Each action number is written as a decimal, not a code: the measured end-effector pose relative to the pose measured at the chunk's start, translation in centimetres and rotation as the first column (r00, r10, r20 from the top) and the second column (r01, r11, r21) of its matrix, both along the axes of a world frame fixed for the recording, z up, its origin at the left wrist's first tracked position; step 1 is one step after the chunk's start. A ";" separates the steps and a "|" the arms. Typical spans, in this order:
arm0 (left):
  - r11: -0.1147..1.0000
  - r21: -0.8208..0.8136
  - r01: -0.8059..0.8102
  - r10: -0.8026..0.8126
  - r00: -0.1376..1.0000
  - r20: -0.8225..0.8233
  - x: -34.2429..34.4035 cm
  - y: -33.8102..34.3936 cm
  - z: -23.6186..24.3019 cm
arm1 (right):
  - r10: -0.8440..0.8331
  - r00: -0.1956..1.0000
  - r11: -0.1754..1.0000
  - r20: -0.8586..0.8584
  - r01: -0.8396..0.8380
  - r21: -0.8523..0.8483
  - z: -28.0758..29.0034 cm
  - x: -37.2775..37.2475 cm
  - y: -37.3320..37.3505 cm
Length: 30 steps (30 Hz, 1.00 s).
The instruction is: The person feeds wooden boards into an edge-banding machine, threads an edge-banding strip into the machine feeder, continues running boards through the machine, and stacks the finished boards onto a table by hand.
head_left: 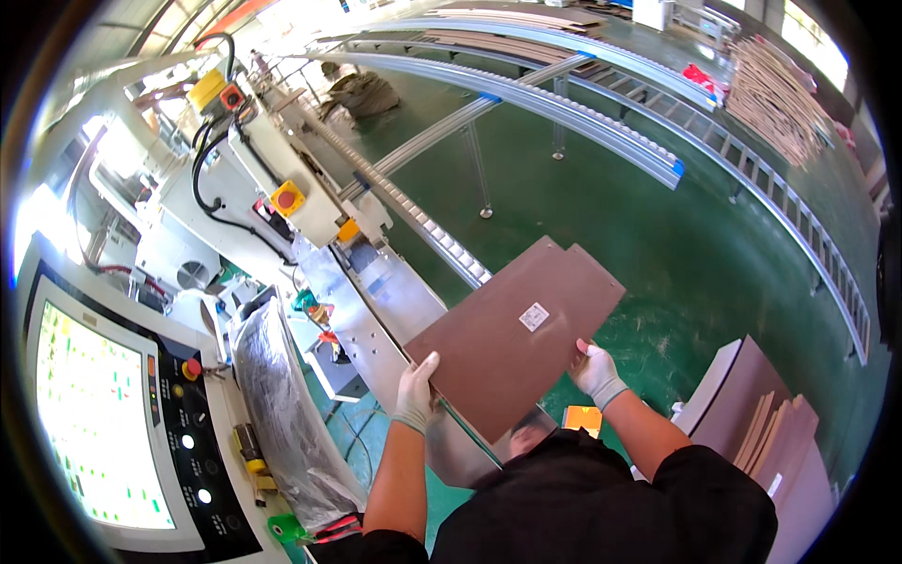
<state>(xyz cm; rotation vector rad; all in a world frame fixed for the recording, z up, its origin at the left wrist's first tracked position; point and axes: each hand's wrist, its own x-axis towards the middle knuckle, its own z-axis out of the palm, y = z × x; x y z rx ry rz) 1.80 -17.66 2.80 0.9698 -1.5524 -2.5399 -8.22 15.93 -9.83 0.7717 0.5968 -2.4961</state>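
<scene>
Both my hands wear pale gloves and grip a flat brown panel (479,367) with a small square white label (534,317) and a notch in its far edge. My left hand (416,390) is closed on the panel's left edge, thumb on top. On the right edge my right hand (598,371) pinches it, thumb on the upper face; the fingers below are partly hidden. The panel lies tilted across the view, its left part over or against the metal machine table (362,324). Whether it rests on that table I cannot tell.
At the left stands a machine with a red stop button (287,199) and a lit control screen (89,414). A roller rail (427,226) runs away from the table. Longer conveyor rails (583,117) cross beyond. More brown panels (752,404) lean at the lower right, near an orange box (583,419).
</scene>
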 end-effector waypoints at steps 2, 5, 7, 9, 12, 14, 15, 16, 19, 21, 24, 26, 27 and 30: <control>0.969 -0.236 -0.069 0.082 0.996 0.044 -1.0 -0.7 -0.7 | 0.048 0.999 0.999 -0.025 -0.048 -0.008 0.5 0.1 0.0; 0.417 -0.908 0.040 0.084 0.993 0.082 -1.6 -0.8 0.4 | 0.107 0.992 0.994 -0.065 -0.107 -0.002 3.0 0.5 -0.4; 0.067 -0.998 0.003 0.127 0.992 0.011 -0.8 -0.4 -0.2 | 0.124 0.989 0.992 -0.081 -0.123 0.017 4.3 -0.2 -0.7; -0.206 -0.957 0.202 -0.133 0.964 0.232 0.0 -0.3 0.1 | 0.164 0.970 0.981 -0.180 -0.142 0.130 4.8 -1.2 -1.2; -0.303 -0.886 0.350 -0.137 0.904 0.404 1.6 -0.3 -0.9 | 0.293 0.927 0.929 -0.236 -0.217 0.301 6.3 -2.2 -2.5; -0.331 -0.865 0.378 -0.092 0.899 0.428 2.0 -0.8 -1.8 | 0.375 0.889 0.885 -0.264 -0.258 0.389 7.1 -3.1 -3.7; -0.317 -0.866 0.387 -0.083 0.898 0.432 1.8 -1.1 -2.0 | 0.444 0.849 0.836 -0.288 -0.277 0.473 7.2 -3.6 -4.1; -0.307 -0.867 0.393 -0.051 0.903 0.427 1.3 -1.3 -2.1 | 0.458 0.845 0.827 -0.276 -0.291 0.482 7.0 -4.3 -4.0; -0.275 -0.859 0.431 0.016 0.896 0.444 0.2 -2.6 -2.1 | 0.731 0.651 0.466 -0.204 -0.259 0.846 6.8 -7.0 -4.3; -0.272 -0.853 0.445 0.018 0.889 0.458 -0.3 -3.8 -2.2 | 0.902 0.429 0.136 0.052 -0.395 0.909 8.1 -7.9 -4.7; -0.255 -0.845 0.470 0.048 0.879 0.474 -0.8 -4.7 -2.3 | 0.961 0.205 0.121 -0.185 0.291 0.949 9.8 -8.0 -6.0; -0.252 -0.833 0.492 0.067 0.868 0.493 -1.6 -4.8 -2.2 | 0.917 -0.043 0.289 -0.396 0.756 0.587 10.8 -8.8 -7.6; -0.245 -0.831 0.499 0.067 0.864 0.499 -2.0 -5.1 -2.3 | 0.942 -0.091 0.273 -0.324 0.770 0.576 11.2 -9.5 -8.1; -0.250 -0.839 0.484 0.077 0.873 0.481 -2.5 -5.8 -2.3 | 0.988 -0.156 0.127 0.011 0.838 0.531 12.1 -10.2 -11.2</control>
